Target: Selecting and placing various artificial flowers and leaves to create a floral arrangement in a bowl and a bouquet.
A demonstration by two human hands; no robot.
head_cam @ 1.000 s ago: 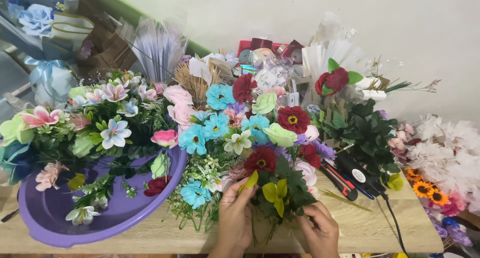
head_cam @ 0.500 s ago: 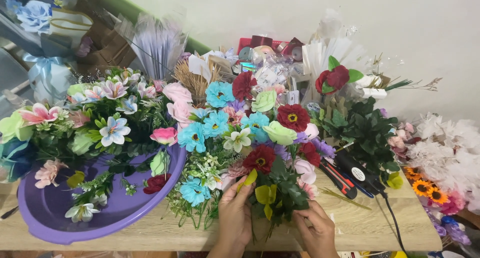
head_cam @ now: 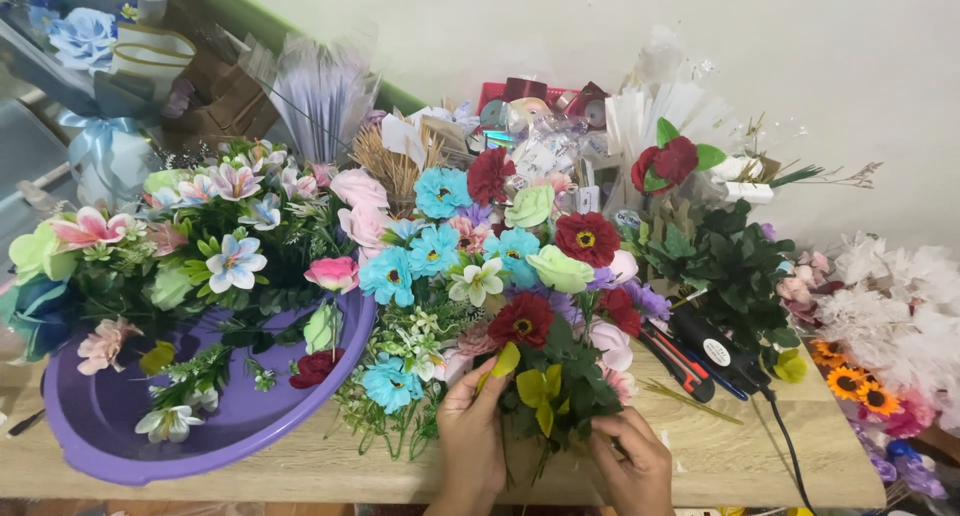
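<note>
Head view, looking down on a light wooden table (head_cam: 780, 466) crowded with artificial flowers.

Left hand (head_cam: 470, 431): at the near edge of the table, fingers curled around the lower left side of a small artificial bouquet (head_cam: 550, 376), gripping its stems. One fingertip lies against a yellow-green petal on the bouquet's left side.

Right hand (head_cam: 632, 466): low and to the right of the bouquet, fingers bent in among the dark green leaves at the base. It touches the foliage; whether it pinches a stem cannot be told, as the leaves hide the fingertips.

Bouquet: stands between the two hands at the front centre of the table, roughly upright. It carries a dark red flower (head_cam: 520, 319) at the top, yellow-green petals below it and dark leaves around.

Surroundings: a purple plastic basin (head_cam: 110, 426) sits to the left, holding loose pink, white and green blooms along its far rim. A cluster of turquoise flowers (head_cam: 410, 266) lies just beside the bouquet, on its left. A black glue gun (head_cam: 712, 348) with a cord lies to the right, with a red-handled tool (head_cam: 672, 361) just beside it. Small sunflowers (head_cam: 850, 381) sit near the far right edge.
</note>
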